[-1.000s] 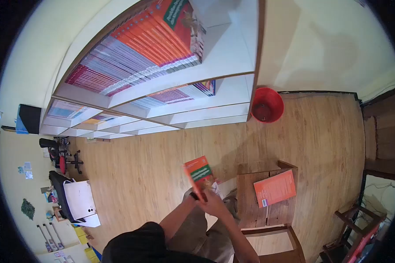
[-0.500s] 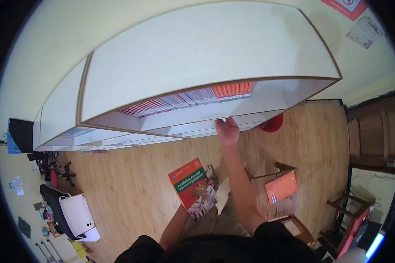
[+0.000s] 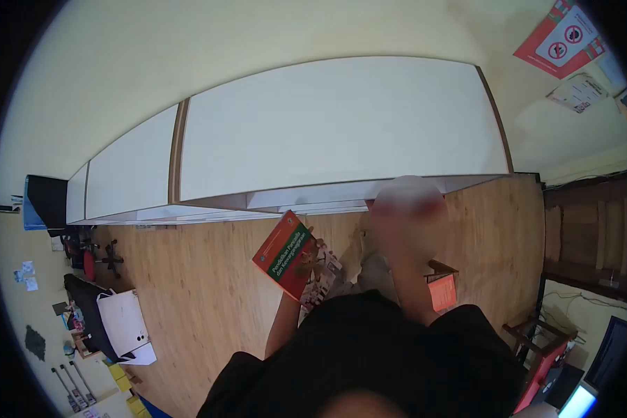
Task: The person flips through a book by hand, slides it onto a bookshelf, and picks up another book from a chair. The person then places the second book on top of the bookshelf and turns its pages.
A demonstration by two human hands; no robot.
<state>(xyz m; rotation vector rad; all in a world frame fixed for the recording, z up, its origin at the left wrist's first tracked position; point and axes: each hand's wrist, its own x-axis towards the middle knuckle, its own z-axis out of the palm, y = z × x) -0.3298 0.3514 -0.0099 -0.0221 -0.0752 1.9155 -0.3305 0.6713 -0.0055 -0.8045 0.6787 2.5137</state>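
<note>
A red and orange textbook (image 3: 285,258) with a green title band is in my left hand (image 3: 316,240), tilted, its cover facing up. The fingers show at the book's right edge, and the rest of the hand is behind it. Raised at the front edge of the white bookcase (image 3: 348,125), my right hand (image 3: 407,202) is heavily blurred, so its fingers cannot be made out. An orange book (image 3: 442,292) lies on the wooden chair (image 3: 440,267), to the right of my right forearm.
Wooden flooring (image 3: 209,279) spreads below the bookcase. A white table (image 3: 124,324) stands at the left and a wooden chair with red on it (image 3: 543,355) at the lower right. Red and white signs (image 3: 561,42) hang on the wall at the upper right.
The view has shifted over the bookcase top, hiding the shelved books. My right hand left the book and rose to the bookcase, while my left hand has brought the book up closer to it.
</note>
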